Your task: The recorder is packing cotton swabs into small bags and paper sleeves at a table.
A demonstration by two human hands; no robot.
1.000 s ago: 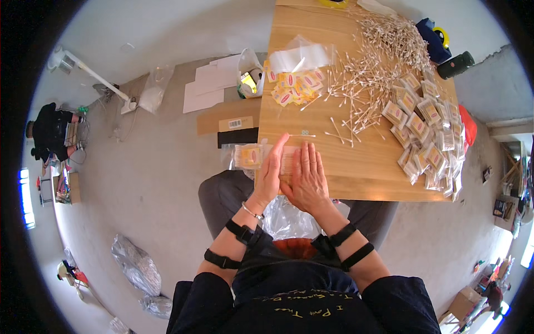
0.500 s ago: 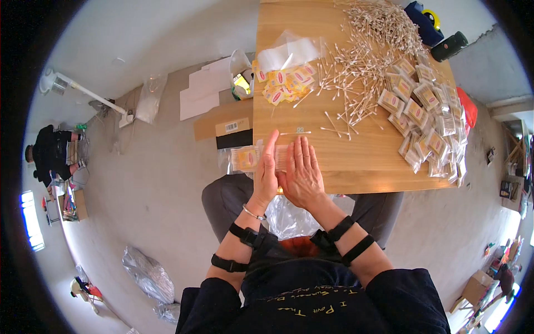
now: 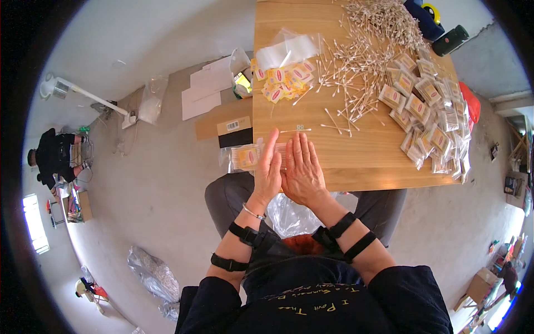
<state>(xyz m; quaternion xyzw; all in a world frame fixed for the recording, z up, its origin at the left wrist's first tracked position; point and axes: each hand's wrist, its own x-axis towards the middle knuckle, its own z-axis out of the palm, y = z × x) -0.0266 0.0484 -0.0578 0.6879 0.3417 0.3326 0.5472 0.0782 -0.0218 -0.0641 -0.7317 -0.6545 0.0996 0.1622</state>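
A row of cotton swabs [image 3: 281,152] lies near the table's front left corner, partly hidden between my two hands. Standing on edge along its left side, my left hand [image 3: 268,173] has its fingers stretched out. My right hand [image 3: 303,172] lies flat with straight fingers over the row's right side, palm down. Just left of my left hand, a packet of cotton swabs [image 3: 245,157] with a yellow card in it sits at the table's left edge. One loose cotton swab [image 3: 295,131] lies crosswise beyond my fingertips.
Loose swabs [image 3: 384,25] are heaped at the back. Filled packets [image 3: 425,111] pile up on the right. Yellow cards [image 3: 286,80] and clear bags [image 3: 286,53] lie back left. A dark cylinder [image 3: 450,40] stands at the far right. A cardboard box [image 3: 235,125] adjoins the table's left edge.
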